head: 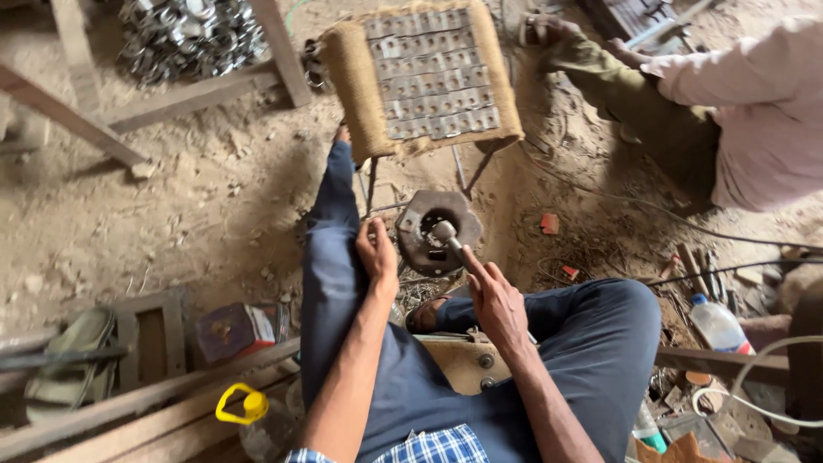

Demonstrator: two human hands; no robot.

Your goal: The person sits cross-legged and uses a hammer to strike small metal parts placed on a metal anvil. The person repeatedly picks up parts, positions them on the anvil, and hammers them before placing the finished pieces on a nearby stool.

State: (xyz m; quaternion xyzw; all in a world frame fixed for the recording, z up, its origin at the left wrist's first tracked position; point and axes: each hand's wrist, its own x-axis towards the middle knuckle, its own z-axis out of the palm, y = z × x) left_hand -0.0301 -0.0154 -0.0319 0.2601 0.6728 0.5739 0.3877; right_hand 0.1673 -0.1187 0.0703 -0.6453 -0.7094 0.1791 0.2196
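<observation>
My right hand grips the handle of a small hammer, index finger stretched along it. The hammer's metal head sits over the hole of a rusty round iron die block on the dirt floor between my legs. My left hand rests on my left knee beside the block, fingers curled, holding nothing that I can see. Past the block stands a stool wrapped in burlap, and rows of several small flat metal plates lie on top of it.
Another person in a pale shirt crouches at the upper right. A heap of shiny metal rings lies upper left among wooden beams. A plastic bottle, a yellow-capped bottle, a sandal and cables surround me.
</observation>
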